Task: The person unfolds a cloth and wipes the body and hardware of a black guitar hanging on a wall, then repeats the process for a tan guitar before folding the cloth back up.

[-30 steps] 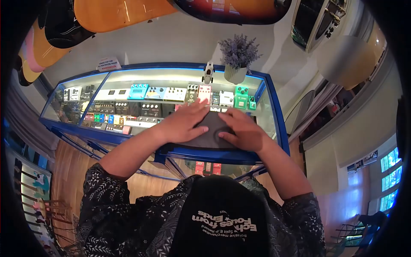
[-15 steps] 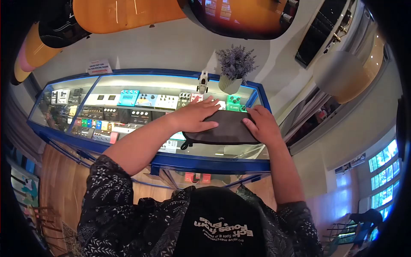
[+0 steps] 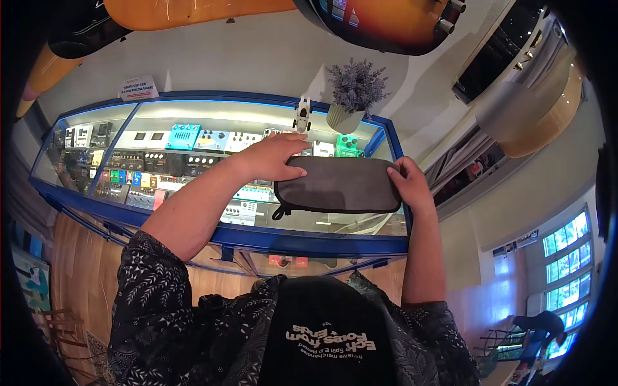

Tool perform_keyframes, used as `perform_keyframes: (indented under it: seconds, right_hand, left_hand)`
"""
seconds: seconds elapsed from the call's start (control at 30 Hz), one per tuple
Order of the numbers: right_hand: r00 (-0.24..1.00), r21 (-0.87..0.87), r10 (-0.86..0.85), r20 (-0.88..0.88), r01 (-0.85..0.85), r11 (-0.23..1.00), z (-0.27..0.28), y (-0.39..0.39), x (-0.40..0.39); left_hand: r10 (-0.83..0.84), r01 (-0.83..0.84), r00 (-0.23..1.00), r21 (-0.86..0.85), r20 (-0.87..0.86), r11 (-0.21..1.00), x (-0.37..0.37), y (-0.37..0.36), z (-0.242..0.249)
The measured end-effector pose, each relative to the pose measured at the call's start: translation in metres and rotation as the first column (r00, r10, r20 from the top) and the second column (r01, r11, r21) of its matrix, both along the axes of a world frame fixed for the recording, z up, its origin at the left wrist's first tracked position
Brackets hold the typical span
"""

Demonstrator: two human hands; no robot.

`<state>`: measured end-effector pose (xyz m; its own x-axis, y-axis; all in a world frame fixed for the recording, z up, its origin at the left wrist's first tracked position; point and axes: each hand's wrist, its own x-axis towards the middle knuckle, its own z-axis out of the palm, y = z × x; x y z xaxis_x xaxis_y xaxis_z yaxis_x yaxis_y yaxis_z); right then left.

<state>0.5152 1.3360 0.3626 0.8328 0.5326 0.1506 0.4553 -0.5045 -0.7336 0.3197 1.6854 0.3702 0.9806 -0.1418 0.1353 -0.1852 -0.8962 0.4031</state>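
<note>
A dark grey zip pouch (image 3: 341, 185) with a black loop at its left end lies over the glass top of a blue-framed display case (image 3: 309, 239). At the pouch's upper left corner is my left hand (image 3: 277, 157), its thumb on the cloth and its other fingers beyond the far edge. My right hand (image 3: 412, 183) grips the right end between thumb and fingers. Just beyond the left hand stands a small white toy car (image 3: 302, 116). A potted lavender plant (image 3: 344, 119) is to the car's right.
Rows of effect pedals (image 3: 183, 136) sit under the glass. A small sign (image 3: 139, 88) stands at the back left. Guitars (image 3: 386, 22) hang on the wall above. At the lower right, a person (image 3: 547, 325) is near a chair.
Both hands have moved apart to the pouch's ends, uncovering more of its surface. The right hand now holds its right end. The camera view has shifted slightly.
</note>
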Motion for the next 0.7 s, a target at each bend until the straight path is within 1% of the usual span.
perform_keyframes:
  seconds: [0.1, 0.2, 0.3, 0.4, 0.43, 0.47, 0.53, 0.57, 0.6, 0.67, 0.7]
  right_hand:
    - [0.999, 0.116, 0.015, -0.037, -0.011, 0.993, 0.002, 0.003, -0.001]
    - [0.995, 0.104, 0.040, -0.088, -0.030, 0.994, 0.020, 0.000, 0.004]
    - [0.970, 0.134, 0.044, -0.239, -0.011, 0.991, 0.049, -0.002, 0.014]
    - [0.895, 0.352, 0.211, -0.394, -0.065, 0.934, 0.081, 0.016, -0.013]
    - [0.865, 0.381, 0.299, -0.403, -0.139, 0.914, 0.082, 0.026, -0.015]
    - [0.868, 0.366, 0.340, -0.362, -0.203, 0.908, 0.080, 0.040, -0.021]
    - [0.862, 0.330, 0.418, -0.286, -0.321, 0.888, 0.073, 0.074, -0.041]
    - [0.898, 0.219, 0.392, -0.200, -0.349, 0.911, 0.072, 0.091, -0.053]
    - [0.922, 0.103, 0.372, -0.110, -0.362, 0.927, 0.070, 0.107, -0.064]
    - [0.895, -0.040, 0.417, 0.159, -0.416, 0.908, 0.047, 0.136, -0.070]
    - [0.926, -0.037, 0.377, -0.011, -0.377, 0.925, 0.056, 0.147, -0.095]
  left_hand:
    - [0.016, -0.016, 1.000, 0.005, 0.001, 1.000, 0.000, 0.003, -0.002]
    - [0.047, -0.046, 0.999, 0.015, -0.010, 0.999, 0.000, 0.007, 0.002]
    - [0.069, -0.069, 0.998, 0.001, 0.007, 0.998, 0.001, 0.011, 0.002]
    - [0.093, -0.092, 0.995, -0.031, 0.040, 0.995, 0.006, 0.018, -0.004]
    - [0.114, -0.112, 0.993, -0.051, 0.033, 0.992, 0.006, 0.019, -0.002]
    - [0.133, -0.131, 0.991, -0.069, 0.027, 0.989, 0.006, 0.019, 0.000]
    - [0.145, -0.139, 0.986, -0.068, 0.088, 0.988, 0.010, 0.026, -0.009]
    - [0.150, -0.143, 0.982, -0.066, 0.118, 0.988, 0.011, 0.030, -0.012]
    - [0.153, -0.146, 0.982, -0.077, 0.107, 0.986, 0.010, 0.030, -0.010]
    - [0.163, -0.155, 0.983, -0.096, 0.086, 0.983, 0.007, 0.032, -0.002]
    - [0.169, -0.158, 0.981, -0.115, 0.095, 0.981, 0.008, 0.035, -0.003]
